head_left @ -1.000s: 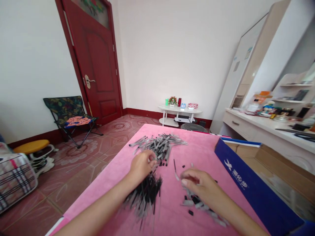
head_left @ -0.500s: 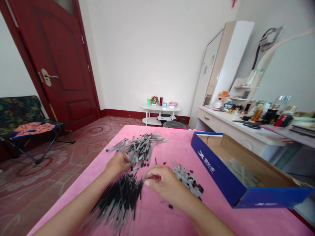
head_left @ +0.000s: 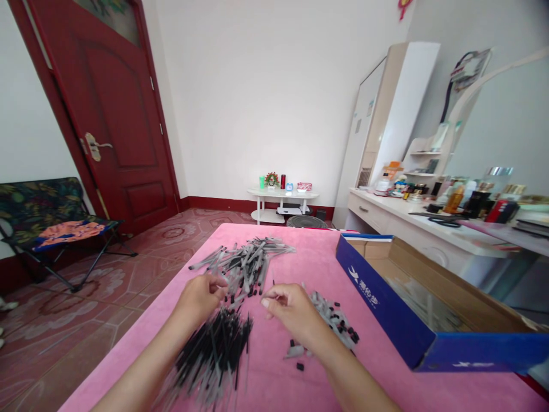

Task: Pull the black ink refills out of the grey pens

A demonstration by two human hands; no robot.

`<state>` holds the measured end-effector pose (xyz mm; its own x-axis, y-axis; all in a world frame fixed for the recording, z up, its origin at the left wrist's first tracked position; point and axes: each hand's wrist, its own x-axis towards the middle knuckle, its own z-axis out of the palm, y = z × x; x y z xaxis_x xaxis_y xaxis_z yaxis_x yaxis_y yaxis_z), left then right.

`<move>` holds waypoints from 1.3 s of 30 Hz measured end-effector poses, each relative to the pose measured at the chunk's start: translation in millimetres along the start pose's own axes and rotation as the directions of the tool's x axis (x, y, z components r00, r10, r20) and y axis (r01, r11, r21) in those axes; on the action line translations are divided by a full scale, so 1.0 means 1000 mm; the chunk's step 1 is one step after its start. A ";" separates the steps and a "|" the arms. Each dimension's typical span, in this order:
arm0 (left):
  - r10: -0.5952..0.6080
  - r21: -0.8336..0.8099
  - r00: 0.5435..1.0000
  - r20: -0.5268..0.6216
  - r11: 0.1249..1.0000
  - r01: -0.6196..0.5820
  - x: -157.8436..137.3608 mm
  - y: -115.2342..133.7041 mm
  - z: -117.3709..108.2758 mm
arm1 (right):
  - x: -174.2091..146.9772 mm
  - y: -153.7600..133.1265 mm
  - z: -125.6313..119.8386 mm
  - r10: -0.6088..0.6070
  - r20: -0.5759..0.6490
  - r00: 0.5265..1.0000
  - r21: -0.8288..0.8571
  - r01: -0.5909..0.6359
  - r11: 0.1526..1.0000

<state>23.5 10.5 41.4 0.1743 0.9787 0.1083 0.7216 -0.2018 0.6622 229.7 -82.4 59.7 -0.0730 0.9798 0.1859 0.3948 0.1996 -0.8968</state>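
Note:
My left hand (head_left: 201, 297) is curled, fingers bent inward, at the near edge of a heap of grey translucent pen barrels (head_left: 249, 263) with black ends. What it holds, if anything, is hidden. Thumb and fingers of my right hand (head_left: 294, 312) come together in a pinch over the cloth, and I cannot make out anything in it. Below my left hand a bundle of thin black pen refills (head_left: 214, 349) with clear ends lies fanned out, partly behind the forearm. Small translucent pen caps and black plugs (head_left: 337, 317) lie scattered beside my right hand.
A blue open cardboard box (head_left: 377, 309) stands at the right with clear pen-like pieces (head_left: 429, 303) inside. Pink cloth (head_left: 266, 377) covers the table. Beyond are a white side table (head_left: 283, 197), a cluttered dresser (head_left: 386, 209), a folding chair (head_left: 47, 212) and a red door (head_left: 115, 114).
My right hand has moved slightly right, away from the refills. My left hand stays by the barrels with little movement. The whole view has shifted slightly, and the room appears lower in it.

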 end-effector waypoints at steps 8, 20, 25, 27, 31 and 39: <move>0.108 0.437 0.956 -0.271 0.899 0.022 -0.008 0.020 -0.007 | 0.000 0.021 -0.007 0.028 0.062 0.998 0.031 -0.029 0.999; -0.031 -0.912 0.924 0.381 0.150 0.382 -0.049 0.086 0.061 | 0.005 0.002 -0.022 0.095 -0.268 0.959 0.393 0.019 0.919; 0.057 -0.895 0.895 0.443 0.083 0.438 -0.065 0.085 0.081 | 0.003 0.008 -0.026 0.134 -0.315 0.940 0.377 -0.006 0.926; 0.067 -0.892 0.892 0.448 0.102 0.440 -0.066 0.083 0.081 | 0.004 0.016 -0.024 0.160 -0.265 0.951 0.431 -0.032 0.902; 0.072 -0.874 0.882 0.466 0.195 0.445 -0.065 0.078 0.077 | 0.006 0.030 -0.020 0.209 -0.175 0.962 0.512 -0.092 0.854; 0.163 -0.873 0.885 0.437 0.316 0.372 -0.063 0.074 0.068 | 0.003 0.020 -0.014 0.164 -0.027 0.986 0.381 -0.142 0.914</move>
<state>111.6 -68.8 33.0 0.5646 0.8167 -0.1198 -0.2914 0.3330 0.8968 250.0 -76.0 48.3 0.0176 0.9988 0.0467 0.0224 0.0463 -0.9987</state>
